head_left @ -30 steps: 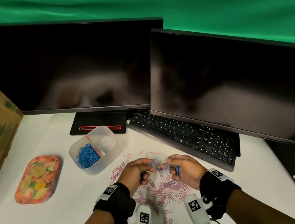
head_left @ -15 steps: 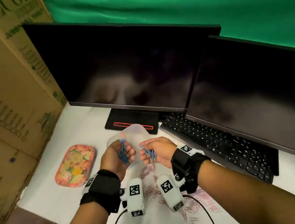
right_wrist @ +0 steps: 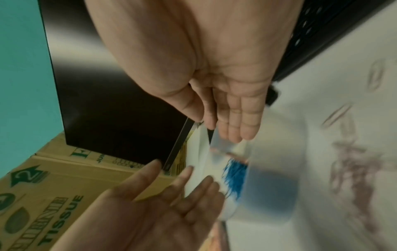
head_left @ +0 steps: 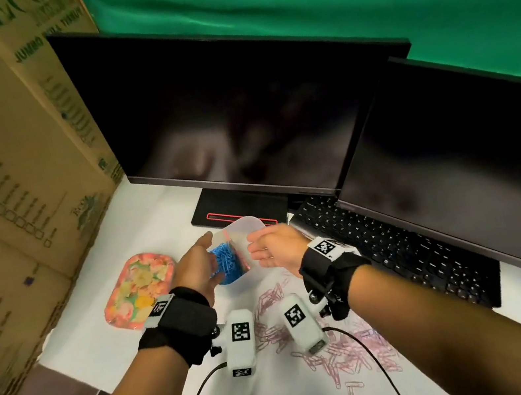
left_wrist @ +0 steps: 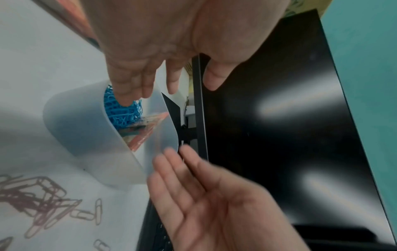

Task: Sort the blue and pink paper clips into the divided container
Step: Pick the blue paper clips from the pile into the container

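The translucent divided container (head_left: 246, 228) stands on the white table in front of the monitor stand. Its left compartment holds a heap of blue paper clips (head_left: 229, 265) (left_wrist: 124, 113); a few pink clips (left_wrist: 146, 132) lie beyond the divider. My left hand (head_left: 212, 258) hovers open over the blue heap, fingers (left_wrist: 128, 84) straight, holding nothing. My right hand (head_left: 256, 248) is open beside the container's right rim, palm facing left, also without clips. Loose pink paper clips (head_left: 273, 317) are scattered on the table under my wrists.
A flowered tray (head_left: 139, 288) lies left of the container. Cardboard boxes (head_left: 1, 156) wall off the left side. Two dark monitors (head_left: 237, 114) and a black keyboard (head_left: 382, 245) stand behind and to the right. More pink clips (head_left: 349, 355) spread toward the near right.
Both hands carried blue clips from the pile to the container and have opened over it; no clips remain in them. The head view swung left.
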Demonstrator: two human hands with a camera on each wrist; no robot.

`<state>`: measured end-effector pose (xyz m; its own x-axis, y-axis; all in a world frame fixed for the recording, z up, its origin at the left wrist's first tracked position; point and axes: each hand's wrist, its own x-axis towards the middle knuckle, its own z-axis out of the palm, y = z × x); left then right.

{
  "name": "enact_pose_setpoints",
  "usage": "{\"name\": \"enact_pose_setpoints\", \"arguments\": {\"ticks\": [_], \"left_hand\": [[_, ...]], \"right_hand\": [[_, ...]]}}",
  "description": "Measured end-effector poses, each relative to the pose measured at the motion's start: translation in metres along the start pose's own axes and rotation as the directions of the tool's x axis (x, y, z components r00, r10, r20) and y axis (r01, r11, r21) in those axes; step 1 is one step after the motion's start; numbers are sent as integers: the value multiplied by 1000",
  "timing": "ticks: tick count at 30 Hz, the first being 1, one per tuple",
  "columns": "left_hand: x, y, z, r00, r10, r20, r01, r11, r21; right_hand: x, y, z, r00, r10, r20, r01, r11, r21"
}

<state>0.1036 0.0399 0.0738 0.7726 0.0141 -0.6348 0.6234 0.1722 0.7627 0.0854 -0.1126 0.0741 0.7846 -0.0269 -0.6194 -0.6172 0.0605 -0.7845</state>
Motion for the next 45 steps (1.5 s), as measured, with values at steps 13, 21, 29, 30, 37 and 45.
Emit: {"name": "enact_pose_setpoints", "arguments": {"ticks": [13,21,29,30,37,45], "left_hand": [[-20,-115,65,764,93,638,-615,401,679],[-19,-146,117,753,-11,657,-657,17,754],[-15,-159,140,735,-49,677,-668,-226,709],[-15,-160,140,736,-47,675,-663,-247,706],[-13,-159,131,775,-31,631,-628,-137,766],[-9,-159,115,812,-3,583,-581,80,810]], "right_hand": [[-83,155,-152,916,-115,-384,-234,626,-744],[-98,185,-135,945,-248,-215,-90,434,-896],[-95,193,-134,939,-231,-255,-117,482,-869],[-97,194,-136,935,-226,-273,-111,545,-831],[-108,198,-157,903,-179,-392,2,911,-411],[-117,200,-164,925,-116,-362,30,972,-234]]}}
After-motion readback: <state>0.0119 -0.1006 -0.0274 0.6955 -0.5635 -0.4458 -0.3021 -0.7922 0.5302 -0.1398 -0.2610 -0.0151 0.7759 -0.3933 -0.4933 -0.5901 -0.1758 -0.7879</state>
